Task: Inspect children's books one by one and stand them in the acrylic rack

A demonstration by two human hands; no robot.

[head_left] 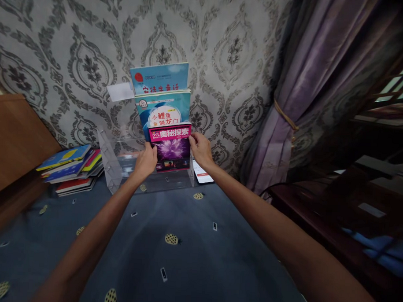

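Note:
A book with a pink title band and a purple cover [172,149] stands nearly upright between my two hands. My left hand [147,159] grips its left edge, and my right hand [200,147] pinches its upper right edge. The book is at the front of a clear tiered rack [113,159]; whether its bottom rests on the rack I cannot tell. Behind it stands a teal book [161,106] with red lettering, partly covered. Farther back and higher is a light blue book [159,77], its lower part hidden.
Left of the rack lies a pile of books [70,166]. A phone [202,172] with a lit screen sits at the rack's right end. The blue patterned cloth [192,238] spreads in front. A purple curtain [270,149] and a dark table [301,211] are on the right.

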